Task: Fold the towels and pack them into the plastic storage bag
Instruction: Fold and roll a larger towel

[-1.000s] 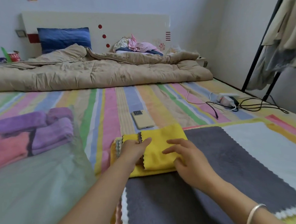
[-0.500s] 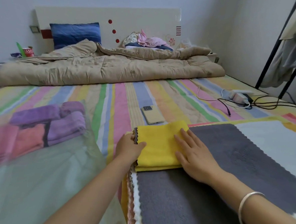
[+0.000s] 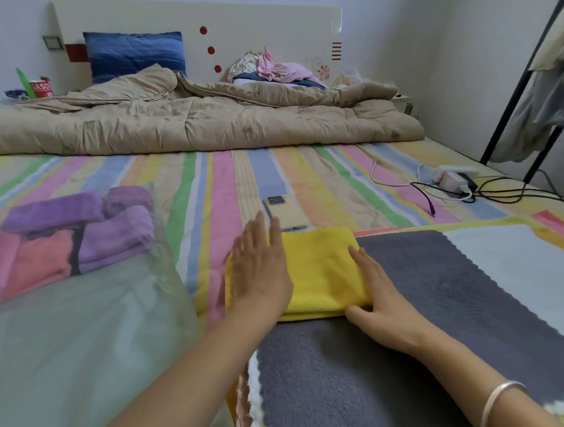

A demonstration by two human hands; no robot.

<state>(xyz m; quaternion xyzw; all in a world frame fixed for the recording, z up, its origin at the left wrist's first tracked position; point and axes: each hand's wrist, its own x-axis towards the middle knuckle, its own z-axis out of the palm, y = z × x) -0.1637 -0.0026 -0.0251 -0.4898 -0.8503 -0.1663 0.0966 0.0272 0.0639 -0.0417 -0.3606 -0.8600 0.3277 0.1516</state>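
A folded yellow towel (image 3: 323, 270) lies on the far corner of a spread grey towel (image 3: 438, 306), which tops a stack of flat towels. My left hand (image 3: 261, 270) lies flat with straight fingers on the yellow towel's left part. My right hand (image 3: 378, 293) rests flat along its right edge, thumb at the near corner. On the left lies the clear plastic storage bag (image 3: 83, 341). Folded purple towels (image 3: 116, 230) and pink ones (image 3: 23, 265) show through the bag's far end.
A phone (image 3: 284, 213) lies face down on the striped sheet just beyond the yellow towel. A charger and tangled cables (image 3: 460, 186) sit at the right. A beige quilt (image 3: 186, 123) is bunched across the head of the bed. A clothes rack (image 3: 523, 83) stands on the right.
My left hand let go of the yellow towel's scalloped edge and now lies flat on the folded towel. My right hand slid to its right edge. The towel ended up folded in half.
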